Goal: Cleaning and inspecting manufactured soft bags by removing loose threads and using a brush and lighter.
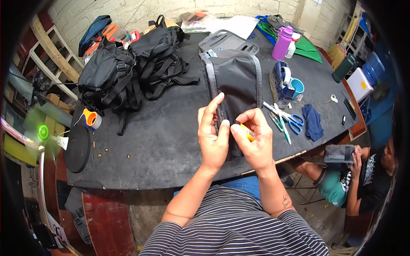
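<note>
I see the grey bag panel [234, 79] lying flat on the dark worktable [162, 136], running from mid-table down to the near edge, where both hands meet on it. My left hand [212, 136] pinches the panel's edge seam, index finger stretched up along it and thumb pressed against the fabric. My right hand [255, 138] is curled shut around a small yellow lighter [247, 133], its tip held right at the seam beside the left thumb; I cannot tell whether it is lit.

Just right of the hands lie blue-handled scissors [294, 121] and a green pen [284, 130], with a dark blue cloth [314, 121] beyond them. A teal cup [297, 86] stands further up, and a purple bottle [282, 42] near the far edge. A grey open case [228, 42] touches the panel's far end. To the left, two black backpacks [128, 70] are heaped together, with an orange tape roll [91, 118] near the left edge. At lower right, another person [363, 179] sits holding a grey pouch [339, 154].
</note>
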The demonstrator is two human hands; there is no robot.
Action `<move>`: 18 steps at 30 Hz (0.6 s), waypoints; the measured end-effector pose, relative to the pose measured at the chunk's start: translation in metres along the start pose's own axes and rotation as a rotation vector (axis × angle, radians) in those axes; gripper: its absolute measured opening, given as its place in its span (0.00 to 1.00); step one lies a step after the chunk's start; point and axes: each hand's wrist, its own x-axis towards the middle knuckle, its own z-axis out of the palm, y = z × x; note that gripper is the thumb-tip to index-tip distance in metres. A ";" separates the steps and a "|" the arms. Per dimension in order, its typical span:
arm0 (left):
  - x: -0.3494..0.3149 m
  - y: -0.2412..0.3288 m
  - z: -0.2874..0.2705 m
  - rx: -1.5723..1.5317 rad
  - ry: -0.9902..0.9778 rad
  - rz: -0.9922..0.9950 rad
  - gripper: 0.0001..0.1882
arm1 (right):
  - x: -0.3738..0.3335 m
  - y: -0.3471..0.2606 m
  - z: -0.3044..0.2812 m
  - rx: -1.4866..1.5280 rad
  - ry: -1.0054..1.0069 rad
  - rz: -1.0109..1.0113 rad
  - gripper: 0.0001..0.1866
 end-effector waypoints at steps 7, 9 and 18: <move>-0.002 0.002 0.002 -0.008 -0.068 0.001 0.30 | 0.008 0.000 0.009 -0.351 0.111 -0.163 0.12; -0.002 0.002 0.001 0.018 -0.070 0.008 0.30 | 0.008 -0.001 0.010 -0.362 0.118 -0.161 0.12; -0.003 0.000 -0.001 0.071 -0.072 0.059 0.29 | 0.009 -0.005 0.005 -0.376 0.061 -0.231 0.12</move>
